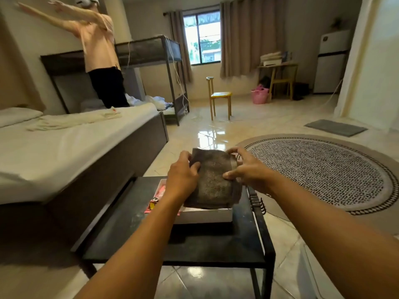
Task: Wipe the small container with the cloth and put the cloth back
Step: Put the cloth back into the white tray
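Head view: left hand (183, 175) and right hand (246, 169) pinch cloth (213, 180) over white container (205, 215) (pink packets inside).

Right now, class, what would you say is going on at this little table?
A person holds a folded grey cloth in both hands, the left hand gripping its left edge and the right hand its right edge. The cloth is over a shallow white container that sits on a dark low table. Some colourful packets lie in the container's left part. Whether the cloth touches the container cannot be told. A second person stands on the bed in the background, arms raised.
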`<state>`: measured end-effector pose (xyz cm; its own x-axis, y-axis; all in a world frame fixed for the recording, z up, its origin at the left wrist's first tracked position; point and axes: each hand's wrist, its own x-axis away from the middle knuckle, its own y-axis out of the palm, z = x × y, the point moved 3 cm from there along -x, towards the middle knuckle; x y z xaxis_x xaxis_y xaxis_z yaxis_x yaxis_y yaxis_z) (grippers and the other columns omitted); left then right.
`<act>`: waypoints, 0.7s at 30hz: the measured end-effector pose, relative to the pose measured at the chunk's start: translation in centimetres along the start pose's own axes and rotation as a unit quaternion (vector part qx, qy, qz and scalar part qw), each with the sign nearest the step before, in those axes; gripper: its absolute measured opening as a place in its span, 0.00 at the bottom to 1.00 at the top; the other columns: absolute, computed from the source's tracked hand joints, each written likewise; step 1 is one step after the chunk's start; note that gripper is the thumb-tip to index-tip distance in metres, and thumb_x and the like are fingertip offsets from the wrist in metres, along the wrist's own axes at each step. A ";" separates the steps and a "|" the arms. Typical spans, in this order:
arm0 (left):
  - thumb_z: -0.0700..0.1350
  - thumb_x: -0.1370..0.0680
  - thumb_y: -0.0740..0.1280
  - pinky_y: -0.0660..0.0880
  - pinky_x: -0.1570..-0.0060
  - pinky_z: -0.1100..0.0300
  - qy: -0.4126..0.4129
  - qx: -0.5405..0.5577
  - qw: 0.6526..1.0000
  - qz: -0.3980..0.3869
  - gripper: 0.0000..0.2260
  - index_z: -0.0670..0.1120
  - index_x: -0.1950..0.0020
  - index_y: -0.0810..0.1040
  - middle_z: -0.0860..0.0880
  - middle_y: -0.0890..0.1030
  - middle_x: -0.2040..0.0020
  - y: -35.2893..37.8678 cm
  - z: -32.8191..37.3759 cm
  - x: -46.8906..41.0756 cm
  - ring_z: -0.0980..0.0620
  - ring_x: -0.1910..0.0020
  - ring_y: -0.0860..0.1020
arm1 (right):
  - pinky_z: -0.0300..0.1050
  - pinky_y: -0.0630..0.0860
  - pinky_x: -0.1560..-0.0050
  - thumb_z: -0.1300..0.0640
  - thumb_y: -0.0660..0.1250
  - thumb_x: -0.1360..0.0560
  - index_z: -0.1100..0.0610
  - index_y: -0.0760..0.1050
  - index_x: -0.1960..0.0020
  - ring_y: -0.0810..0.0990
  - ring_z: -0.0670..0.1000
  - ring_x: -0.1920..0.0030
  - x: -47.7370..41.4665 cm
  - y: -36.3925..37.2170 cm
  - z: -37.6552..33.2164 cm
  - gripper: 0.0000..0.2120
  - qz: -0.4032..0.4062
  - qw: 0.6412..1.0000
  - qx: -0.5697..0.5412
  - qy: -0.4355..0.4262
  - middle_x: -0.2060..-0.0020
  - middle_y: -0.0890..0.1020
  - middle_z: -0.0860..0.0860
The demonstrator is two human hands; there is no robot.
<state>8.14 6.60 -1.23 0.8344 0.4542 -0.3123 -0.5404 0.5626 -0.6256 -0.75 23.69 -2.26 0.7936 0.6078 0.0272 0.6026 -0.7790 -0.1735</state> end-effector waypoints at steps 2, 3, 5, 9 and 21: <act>0.44 0.17 0.65 0.67 0.56 0.56 -0.018 -0.049 0.999 0.000 0.06 0.44 0.43 0.72 0.43 0.81 0.46 1.0 -1.5 -0.8 0.50 0.54 0.73 | 0.60 0.83 0.48 0.71 0.72 0.30 0.50 0.68 0.35 0.79 0.60 0.46 -1.7 0.5 0.6 0.29 0.022 0.995 0.094 -0.015 0.45 0.76 0.61; 0.44 0.18 0.65 0.67 0.56 0.55 -0.026 -0.070 0.997 -0.002 0.05 0.45 0.44 0.71 0.42 0.81 0.45 1.5 -2.2 -1.1 0.50 0.54 0.73 | 0.59 0.83 0.48 0.70 0.73 0.30 0.48 0.68 0.36 0.80 0.59 0.47 -2.5 0.8 1.1 0.29 0.036 0.991 0.130 -0.019 0.46 0.77 0.59; 0.43 0.18 0.65 0.67 0.56 0.55 -0.041 -0.108 0.993 -0.009 0.05 0.44 0.43 0.72 0.41 0.81 0.44 2.5 -3.5 -1.9 0.49 0.54 0.73 | 0.59 0.83 0.50 0.67 0.75 0.30 0.46 0.68 0.37 0.81 0.58 0.49 -3.9 1.3 2.1 0.30 0.057 0.980 0.188 -0.023 0.49 0.78 0.57; 0.41 0.18 0.65 0.69 0.56 0.54 -0.039 -0.165 0.985 -0.029 0.09 0.43 0.38 0.73 0.40 0.81 0.42 4.0 -5.8 -3.5 0.42 0.46 0.79 | 0.55 0.84 0.51 0.65 0.75 0.30 0.48 0.69 0.36 0.82 0.56 0.51 -6.1 2.6 4.3 0.28 0.065 0.964 0.256 -0.032 0.49 0.78 0.55; 0.54 0.23 0.67 0.62 0.37 0.43 0.129 -0.471 0.840 -0.237 0.10 0.54 0.44 0.82 0.51 0.82 0.47 7.0 -6.9 -4.2 0.46 0.41 0.75 | 0.63 0.55 0.27 0.47 0.70 0.27 0.51 0.81 0.45 0.70 0.56 0.33 -7.4 5.5 6.7 0.13 -0.066 0.734 0.675 -0.022 0.40 0.79 0.52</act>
<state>1.62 3.91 -9.20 0.9931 0.0998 0.0620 0.0822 -0.2130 -0.9736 -3.84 15.92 -10.01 0.7146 0.6915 0.1055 0.0177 0.1329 -0.9910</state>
